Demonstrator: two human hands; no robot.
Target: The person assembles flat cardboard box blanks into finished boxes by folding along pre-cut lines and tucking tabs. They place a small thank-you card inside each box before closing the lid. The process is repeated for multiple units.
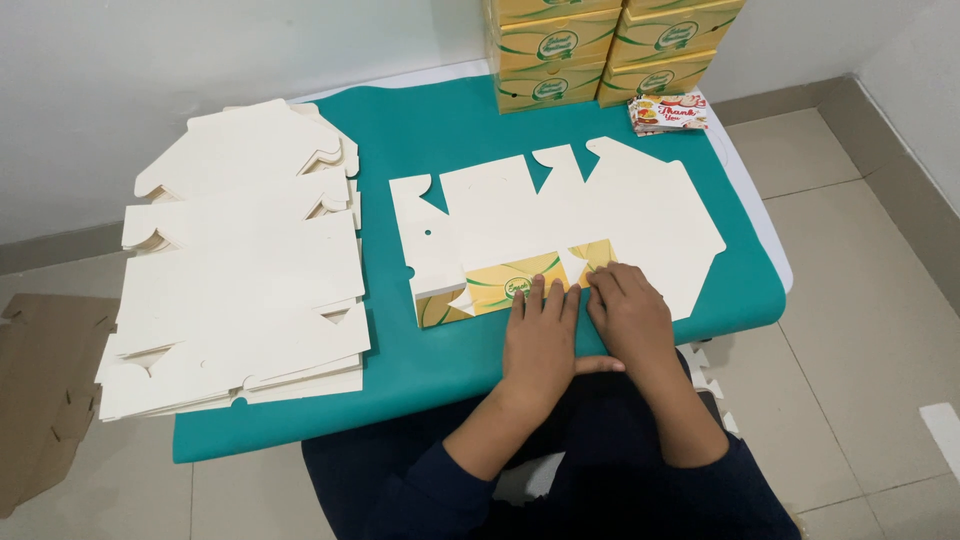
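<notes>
Flat die-cut carton blank [560, 225], smooth card, both hands pressing yellow fold [515, 282]

Top edge crops the stacked yellow boxes [610, 45]; their print blurs.

Hands: two, left hand [540, 340] and right hand [630, 312]
Unfolded box blank under the hands [560, 225]: one
Stacks of flat blanks [240, 270]: one, sheets too many to count
Finished yellow boxes [610, 45]: six visible
Small card piles [670, 112]: one
Brown cardboard sheets on the floor [40, 390]: one

Blank stack [240, 270] blocks left side, boxes [610, 50] block far edge, bare green surface [420, 355] between stack and flat carton [560, 215]
</notes>
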